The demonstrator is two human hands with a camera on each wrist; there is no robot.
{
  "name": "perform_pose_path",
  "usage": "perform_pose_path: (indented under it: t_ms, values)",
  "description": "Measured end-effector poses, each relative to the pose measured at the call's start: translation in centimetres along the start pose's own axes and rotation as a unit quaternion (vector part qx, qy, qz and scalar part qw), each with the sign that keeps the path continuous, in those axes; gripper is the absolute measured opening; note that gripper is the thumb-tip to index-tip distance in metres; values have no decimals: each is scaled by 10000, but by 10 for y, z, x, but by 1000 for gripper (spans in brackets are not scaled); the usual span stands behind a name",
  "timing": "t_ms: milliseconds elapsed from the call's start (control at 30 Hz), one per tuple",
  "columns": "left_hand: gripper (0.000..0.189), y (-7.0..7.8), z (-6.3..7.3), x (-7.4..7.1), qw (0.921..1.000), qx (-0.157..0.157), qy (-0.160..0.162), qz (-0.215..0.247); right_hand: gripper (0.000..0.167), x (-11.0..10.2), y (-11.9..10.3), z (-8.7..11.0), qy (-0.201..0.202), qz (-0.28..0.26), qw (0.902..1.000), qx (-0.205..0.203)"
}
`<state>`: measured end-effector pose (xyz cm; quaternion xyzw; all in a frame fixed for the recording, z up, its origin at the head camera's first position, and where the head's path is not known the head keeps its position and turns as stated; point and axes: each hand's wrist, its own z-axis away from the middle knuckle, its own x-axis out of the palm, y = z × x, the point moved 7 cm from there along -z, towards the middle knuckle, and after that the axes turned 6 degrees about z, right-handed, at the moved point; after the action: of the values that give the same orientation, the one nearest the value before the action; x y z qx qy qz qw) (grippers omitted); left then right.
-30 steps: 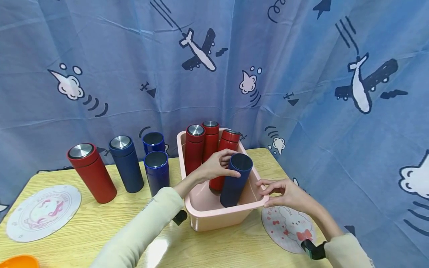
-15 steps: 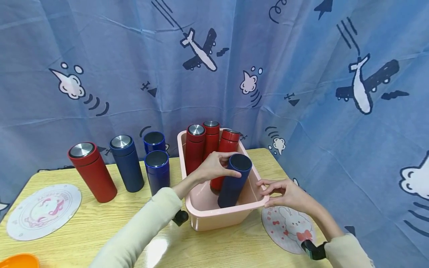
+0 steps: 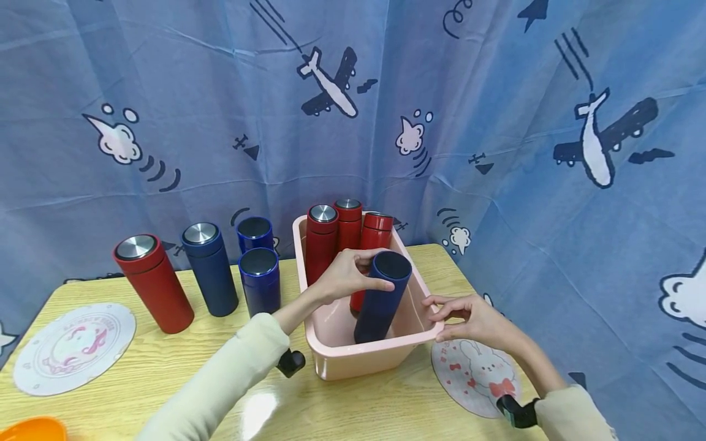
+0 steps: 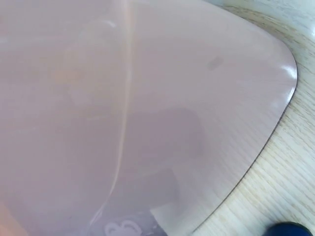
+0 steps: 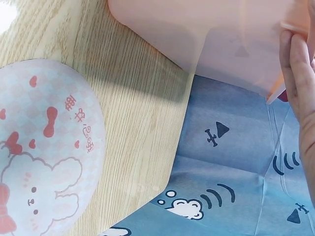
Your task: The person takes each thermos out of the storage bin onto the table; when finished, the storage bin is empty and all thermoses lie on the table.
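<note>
My left hand (image 3: 350, 277) grips a dark blue thermos bottle (image 3: 380, 303) near its top, thumb across the near side. The bottle leans a little inside a pink plastic bin (image 3: 353, 350), its base low near the bin's front. Behind it in the bin stand three red thermos bottles (image 3: 321, 245). With thumb and fingers, my right hand (image 3: 469, 318) pinches the bin's right rim near the front corner. In the right wrist view, fingers (image 5: 298, 64) of that hand lie at the bin's rim. The left wrist view is filled mostly by the bin's outer wall (image 4: 197, 98).
Left of the bin stand a red thermos bottle (image 3: 157, 288), a navy one (image 3: 212, 272) and two shiny blue ones (image 3: 260, 288). Round mats lie at left (image 3: 72, 349) and right (image 3: 480, 373). An orange object (image 3: 35, 430) shows at the lower left. A blue curtain (image 3: 220, 122) hangs behind the table.
The dark blue bottle in my left hand has shifted slightly left inside the bin, its base most of all. My right hand stays on the rim.
</note>
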<state>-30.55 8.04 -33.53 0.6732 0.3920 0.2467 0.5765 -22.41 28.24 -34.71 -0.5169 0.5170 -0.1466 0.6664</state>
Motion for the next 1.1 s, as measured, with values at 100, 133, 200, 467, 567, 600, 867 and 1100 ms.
perform_pose_path:
  t_ms: [100,133,200,467,567,600,867,1100]
  values:
    - [63,2,2,-3,9999,-21,100,39,30,0,0,0,-14,-50,10000,13]
    - [62,2,2,-4,9999,-25,118,58,30,0,1,0,-25,-57,10000,26]
    - [62,4,4,-5,9999,-23,143,85,30,0,2,1,-33,-55,10000,53]
    - [58,18,13,-10,9998,54,201,61,30,1,3,1,-51,-73,9999,95]
    - [59,24,17,-15,9996,25,282,19,30,1,3,0,-58,-102,9999,57]
    - [59,27,18,-16,9995,23,312,12,30,0,3,0,-60,-100,9999,45]
    - [60,40,31,-29,9988,74,471,73,29,0,4,0,-53,-18,10000,14]
    - [57,51,40,-37,9984,109,524,207,28,-1,4,0,-47,18,10000,28]
